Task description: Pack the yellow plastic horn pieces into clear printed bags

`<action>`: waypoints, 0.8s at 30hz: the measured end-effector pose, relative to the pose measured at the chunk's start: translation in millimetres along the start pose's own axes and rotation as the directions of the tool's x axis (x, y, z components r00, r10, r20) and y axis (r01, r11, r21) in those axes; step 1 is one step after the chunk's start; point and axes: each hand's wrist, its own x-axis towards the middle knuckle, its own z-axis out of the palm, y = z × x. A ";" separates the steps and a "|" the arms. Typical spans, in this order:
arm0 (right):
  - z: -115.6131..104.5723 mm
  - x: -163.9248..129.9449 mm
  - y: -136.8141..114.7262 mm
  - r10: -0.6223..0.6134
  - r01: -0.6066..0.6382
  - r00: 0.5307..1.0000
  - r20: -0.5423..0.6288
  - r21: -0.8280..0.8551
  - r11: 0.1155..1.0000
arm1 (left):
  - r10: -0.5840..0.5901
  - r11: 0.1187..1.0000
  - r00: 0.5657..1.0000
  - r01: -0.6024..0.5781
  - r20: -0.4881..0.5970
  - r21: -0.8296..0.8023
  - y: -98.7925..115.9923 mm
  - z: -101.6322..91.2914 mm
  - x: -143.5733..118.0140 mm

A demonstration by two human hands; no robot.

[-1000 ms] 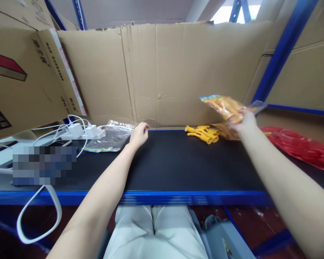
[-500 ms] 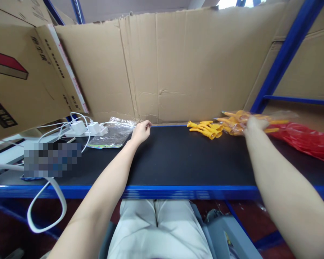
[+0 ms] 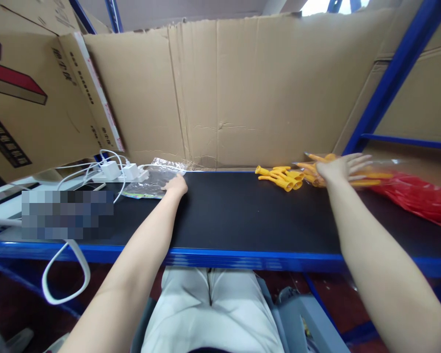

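Note:
My left hand (image 3: 176, 186) is at the right edge of a clear plastic bag (image 3: 147, 185) lying flat at the back left. Its fingers are apart and point toward the bag, and I see nothing held in them. My right hand (image 3: 343, 167) rests with fingers spread over a bundle of orange pencil-like sticks (image 3: 310, 169) in clear wrapping. The palm hides part of that bundle. Just left of it lies a small pile of yellow-orange pieces with flared, hollow ends (image 3: 281, 177).
A red plastic bag (image 3: 421, 198) lies at the far right. At left are a white power strip with chargers (image 3: 112, 170) and looping white cables. Cardboard (image 3: 260, 93) walls the back of the black shelf top (image 3: 220, 220), with a blue post (image 3: 393, 78) at right.
My left hand has moved left onto the edge of the clear bag, its fingers opening. My right hand has gone from gripping the wrapped bundle to lying spread over it.

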 end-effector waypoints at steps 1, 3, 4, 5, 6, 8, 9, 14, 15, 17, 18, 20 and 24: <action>-2.3 -6.9 -3.0 -0.058 0.058 0.998 0.002 -0.024 0.998 | 0.015 1.000 1.000 -0.015 -0.007 0.006 -2.2 -0.3 2.2; -6.6 -20.4 -9.0 -0.238 0.236 0.971 -0.031 -0.041 0.971 | 0.043 0.999 0.998 -0.042 -0.047 0.028 -5.1 -1.2 5.7; -8.0 -26.6 -12.0 -0.339 0.337 0.939 -0.054 -0.039 0.941 | 0.072 0.997 0.995 -0.069 -0.071 0.033 -5.9 -1.6 7.1; -8.5 -32.0 -14.9 -0.440 0.438 0.896 -0.066 -0.042 0.898 | 0.091 0.996 0.992 -0.088 -0.086 0.034 -6.5 -2.0 8.2; -7.8 -36.6 -17.6 -0.529 0.527 0.846 -0.062 -0.048 0.848 | 0.096 0.995 0.991 -0.093 -0.093 0.031 -6.9 -2.4 9.2; -3.2 -43.5 -22.4 -0.663 0.661 0.749 -0.005 -0.064 0.747 | 0.082 0.997 0.992 -0.080 -0.094 0.019 -7.7 -3.2 10.4; 0.5 -46.1 -24.4 -0.706 0.708 0.706 0.043 -0.066 0.704 | 0.074 0.997 0.993 -0.073 -0.096 0.011 -8.1 -3.9 10.5; 18.1 -59.0 -30.7 -0.679 0.740 0.655 0.331 -0.099 0.665 | 0.073 0.997 0.986 -0.072 -0.152 0.014 -9.9 -11.0 5.2; 19.6 -62.1 -31.3 -0.642 0.725 0.667 0.378 -0.134 0.675 | 0.076 0.997 0.982 -0.074 -0.173 0.020 -9.8 -13.2 3.0; 21.0 -67.7 -31.9 -0.576 0.707 0.682 0.449 -0.205 0.677 | 0.095 0.995 0.971 -0.091 -0.219 0.027 -8.6 -17.7 -1.6; 21.5 -69.9 -31.8 -0.556 0.708 0.680 0.478 -0.228 0.669 | 0.111 0.994 0.964 -0.107 -0.242 0.030 -7.3 -20.0 -3.6; 23.0 -72.2 -30.5 -0.530 0.720 0.661 0.531 -0.250 0.648 | 0.160 0.987 0.947 -0.157 -0.280 0.034 -3.1 -23.9 -6.7; 30.4 -69.3 -25.1 -0.526 0.760 0.600 0.602 -0.224 0.610 | 0.350 0.932 0.886 -0.363 -0.303 0.015 10.9 -26.5 -8.0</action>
